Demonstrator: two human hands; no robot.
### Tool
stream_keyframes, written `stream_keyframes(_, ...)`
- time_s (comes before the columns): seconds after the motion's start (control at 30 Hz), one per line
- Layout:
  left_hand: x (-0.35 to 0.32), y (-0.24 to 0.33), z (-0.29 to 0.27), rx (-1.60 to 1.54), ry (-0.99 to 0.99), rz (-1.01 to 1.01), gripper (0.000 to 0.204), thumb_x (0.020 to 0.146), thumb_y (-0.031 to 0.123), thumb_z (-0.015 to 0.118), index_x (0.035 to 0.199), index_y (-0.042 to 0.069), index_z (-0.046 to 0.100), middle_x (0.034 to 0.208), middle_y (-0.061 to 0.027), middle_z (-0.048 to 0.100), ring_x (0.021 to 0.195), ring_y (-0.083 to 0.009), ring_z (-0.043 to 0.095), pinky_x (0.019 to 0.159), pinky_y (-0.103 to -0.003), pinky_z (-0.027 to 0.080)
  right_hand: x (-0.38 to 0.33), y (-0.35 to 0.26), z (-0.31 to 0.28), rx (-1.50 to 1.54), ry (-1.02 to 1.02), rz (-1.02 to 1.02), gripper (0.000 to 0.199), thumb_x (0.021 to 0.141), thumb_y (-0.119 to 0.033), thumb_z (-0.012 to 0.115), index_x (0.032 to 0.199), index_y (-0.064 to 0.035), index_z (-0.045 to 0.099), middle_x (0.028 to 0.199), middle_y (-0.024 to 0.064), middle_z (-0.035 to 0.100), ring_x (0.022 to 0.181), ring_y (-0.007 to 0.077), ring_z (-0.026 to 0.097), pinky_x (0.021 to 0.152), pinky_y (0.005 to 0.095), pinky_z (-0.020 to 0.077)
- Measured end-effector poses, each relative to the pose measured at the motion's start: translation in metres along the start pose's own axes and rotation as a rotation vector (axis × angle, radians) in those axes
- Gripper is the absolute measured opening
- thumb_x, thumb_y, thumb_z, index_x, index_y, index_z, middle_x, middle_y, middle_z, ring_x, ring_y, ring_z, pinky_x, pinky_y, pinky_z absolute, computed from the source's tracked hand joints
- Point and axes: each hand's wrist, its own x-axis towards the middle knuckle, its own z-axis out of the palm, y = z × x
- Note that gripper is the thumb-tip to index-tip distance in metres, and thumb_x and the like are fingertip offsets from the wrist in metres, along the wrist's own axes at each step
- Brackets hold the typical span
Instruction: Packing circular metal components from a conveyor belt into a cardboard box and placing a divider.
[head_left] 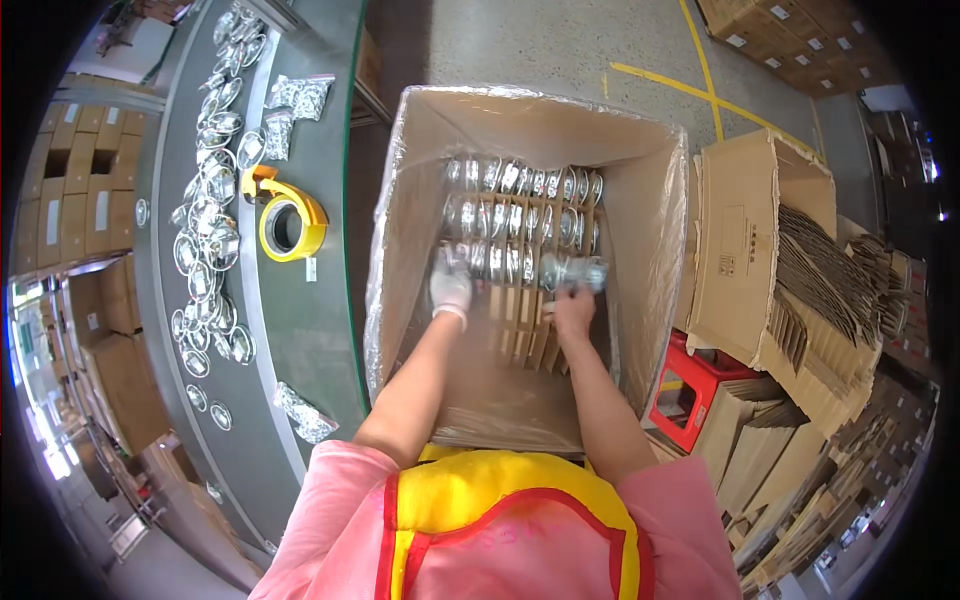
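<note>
Ok, R hand (570,308) clamped on blurry clear packet (578,272) in box (645,205) @ 12 o'clock, L hand (452,288) by shiny discs (496,263) @ 11, can't tell its grip.

1. I'm in a factory or warehouse packing area.
2. A lined carton (525,122) stands open before me.
3. Tape (313,222) and many shiny parts (221,186) lie along the tabletop (308,345) to my left.
4. Beyond: stacked boxes (800,45), yellow floor lines (713,100).

Both bare forearms (412,395) reach into the carton (683,230). Gloved left hand (451,287) near its left wall; right hand (572,311), blurred, fingers bent.
</note>
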Motion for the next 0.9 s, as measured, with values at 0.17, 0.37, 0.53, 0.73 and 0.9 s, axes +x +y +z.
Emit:
stream_keyframes(0.17,0.011,0.007,-0.015,-0.026,-0.036,-0.213,0.023,0.092,0.023,0.046,0.104,0.005,0.048,0.082,-0.0081,0.054,0.047,-0.0166,0.053,0.042,-0.031,0.050,0.004,-0.010,-0.016,-0.056,0.113,-0.011,0.023,0.082,-0.013,0.055,0.099,0.0011,0.048,0.078,0.0120,0.057,0.052,0.0189,0.059,0.037,0.0277,0.0428)
stream_keyframes(0.37,0.024,-0.006,-0.029,0.409,-0.076,-0.192,0.042,0.087,0.023,0.051,0.122,0.001,0.042,0.095,-0.0156,0.058,0.062,-0.0239,0.059,0.055,-0.035,0.052,0.022,-0.018,-0.029,0.308,0.106,0.055,0.043,0.089,-0.042,0.046,0.103,-0.0008,0.047,0.079,0.0081,0.052,0.049,0.0192,0.058,0.038,0.0292,0.0432)
stream_keyframes(0.53,-0.014,0.040,-0.008,0.760,0.069,-0.065,0.057,0.079,0.024,0.059,0.125,-0.003,0.040,0.120,-0.0271,0.048,0.116,-0.0369,0.043,0.097,-0.035,0.033,0.048,0.014,-0.038,-0.425,0.382,-0.223,0.037,0.089,-0.032,0.045,0.106,0.0002,0.045,0.086,0.0186,0.055,0.069,0.0350,0.060,0.061,0.0432,0.0485)
stream_keyframes(0.73,-0.011,0.009,-0.027,0.297,0.035,-0.033,0.059,0.083,0.028,0.052,0.128,-0.006,0.035,0.126,-0.0236,0.046,0.118,-0.0359,0.042,0.098,-0.037,0.032,0.032,-0.004,-0.045,-1.220,0.262,-0.513,0.037,0.084,-0.019,0.050,0.115,0.0001,0.040,0.106,0.0279,0.049,0.088,0.0456,0.054,0.079,0.0507,0.0435)
stream_keyframes(0.9,-0.021,-0.006,-0.022,0.871,0.109,0.573,0.035,0.076,0.016,0.054,0.111,0.011,0.052,0.109,-0.0181,0.054,0.104,-0.0347,0.051,0.090,-0.040,0.041,0.024,-0.029,-0.020,-1.119,0.306,-0.673,0.026,0.083,-0.015,0.052,0.106,-0.0034,0.048,0.101,0.0248,0.053,0.086,0.0430,0.056,0.074,0.0502,0.0437)
